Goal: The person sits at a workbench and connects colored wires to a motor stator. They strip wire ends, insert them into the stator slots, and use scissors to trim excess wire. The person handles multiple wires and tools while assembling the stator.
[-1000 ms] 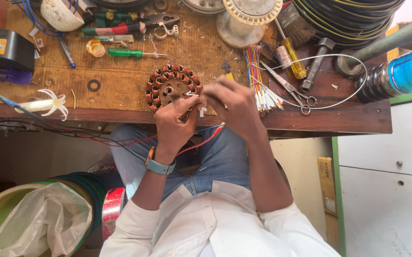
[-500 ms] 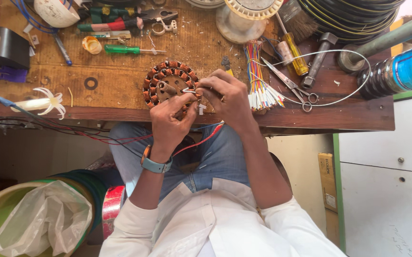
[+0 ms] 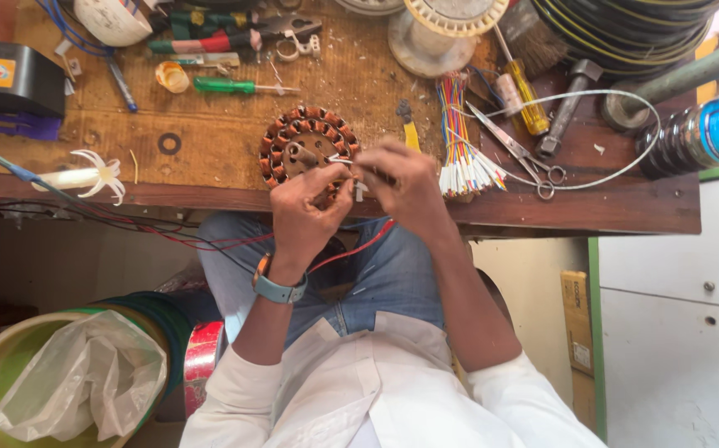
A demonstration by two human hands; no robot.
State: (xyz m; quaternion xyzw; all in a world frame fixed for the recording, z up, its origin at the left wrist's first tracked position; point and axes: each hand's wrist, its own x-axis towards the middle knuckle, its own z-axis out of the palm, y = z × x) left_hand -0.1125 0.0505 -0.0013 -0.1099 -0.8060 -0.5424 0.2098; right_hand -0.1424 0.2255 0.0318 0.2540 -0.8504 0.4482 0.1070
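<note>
A round motor stator (image 3: 305, 145) with copper-wound poles lies at the near edge of the wooden workbench (image 3: 210, 158). My left hand (image 3: 308, 211), a watch on its wrist, grips the stator's near rim with its fingers curled. My right hand (image 3: 401, 184) is beside it on the right, pinching a thin dark tool or wire end that points at the stator's right side. A red wire (image 3: 351, 249) hangs from under my hands across my lap. My fingertips hide the exact contact point.
A bundle of coloured wires (image 3: 459, 141), scissors (image 3: 517, 153), a wire loop (image 3: 616, 141), screwdrivers (image 3: 239, 85), pliers and wire spools crowd the bench. A black box (image 3: 7, 79) sits far left. A lined green bucket (image 3: 52, 382) stands below left; a white cabinet (image 3: 683, 315) is right.
Both hands stayed at the stator with small finger movements; the right hand shifted slightly along the stator's right edge. The view drifted a little.
</note>
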